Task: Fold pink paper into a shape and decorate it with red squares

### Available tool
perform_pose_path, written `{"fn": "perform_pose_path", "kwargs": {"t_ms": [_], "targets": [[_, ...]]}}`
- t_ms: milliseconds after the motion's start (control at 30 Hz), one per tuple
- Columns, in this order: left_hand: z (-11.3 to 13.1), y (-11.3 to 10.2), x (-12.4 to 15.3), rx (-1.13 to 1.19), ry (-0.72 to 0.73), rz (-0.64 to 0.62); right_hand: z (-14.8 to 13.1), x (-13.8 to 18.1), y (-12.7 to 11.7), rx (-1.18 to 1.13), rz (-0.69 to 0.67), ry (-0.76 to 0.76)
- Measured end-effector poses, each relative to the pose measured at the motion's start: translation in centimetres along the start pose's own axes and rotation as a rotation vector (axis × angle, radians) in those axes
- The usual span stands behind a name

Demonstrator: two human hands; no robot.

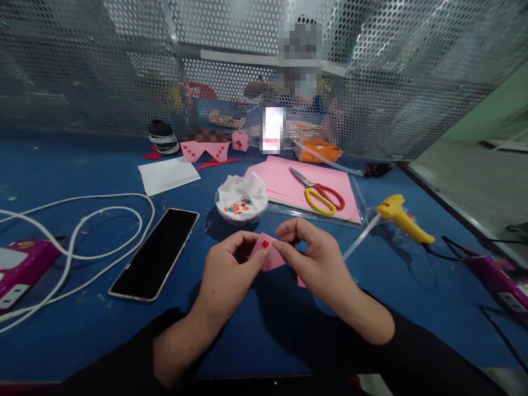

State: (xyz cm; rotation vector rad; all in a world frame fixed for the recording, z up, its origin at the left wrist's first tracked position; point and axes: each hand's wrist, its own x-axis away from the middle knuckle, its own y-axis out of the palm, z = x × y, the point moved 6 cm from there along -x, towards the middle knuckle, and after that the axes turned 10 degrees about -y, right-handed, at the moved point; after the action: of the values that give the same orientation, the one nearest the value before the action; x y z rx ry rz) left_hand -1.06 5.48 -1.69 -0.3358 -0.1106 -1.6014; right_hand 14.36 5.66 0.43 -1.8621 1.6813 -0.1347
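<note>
Between my two hands is a small folded piece of pink paper (pixel 274 259) with a red square stuck on it. My left hand (pixel 231 269) pinches its left side, thumb on the front near the red square. The thumb and fingers of my right hand (pixel 315 258) close on its upper right edge. A bit of pink shows below my right palm; whether it belongs to the same piece I cannot tell. Just beyond my hands stands a clear bowl (pixel 240 221) lined with white tissue, holding several tiny coloured squares (pixel 239 207).
Scissors (pixel 319 193) lie on pink paper sheets (pixel 276 176). A yellow glue gun (pixel 402 217) is at right, a phone (pixel 157 256) and white cable (pixel 70 247) at left. Behind are a pink paper mask (pixel 205 150), a pink paper cube (pixel 240 141) and a perforated metal screen (pixel 231 33).
</note>
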Motion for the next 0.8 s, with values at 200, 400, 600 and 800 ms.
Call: {"fn": "perform_pose_path", "kwargs": {"t_ms": [200,400,600,800], "targets": [[0.22,-0.09,0.11,-0.016,0.005,0.022,-0.23,0.03,0.05,0.005,0.002,0.007],[0.23,-0.09,0.11,0.004,-0.014,0.011,-0.27,0.07,-0.03,0.012,-0.007,-0.012],[0.63,-0.17,0.16,0.034,0.005,0.001,-0.11,0.03,-0.06,0.011,-0.001,-0.015],[0.05,-0.30,-0.05,0.023,-0.014,0.027,-0.13,0.02,0.04,-0.010,-0.008,-0.007]]}}
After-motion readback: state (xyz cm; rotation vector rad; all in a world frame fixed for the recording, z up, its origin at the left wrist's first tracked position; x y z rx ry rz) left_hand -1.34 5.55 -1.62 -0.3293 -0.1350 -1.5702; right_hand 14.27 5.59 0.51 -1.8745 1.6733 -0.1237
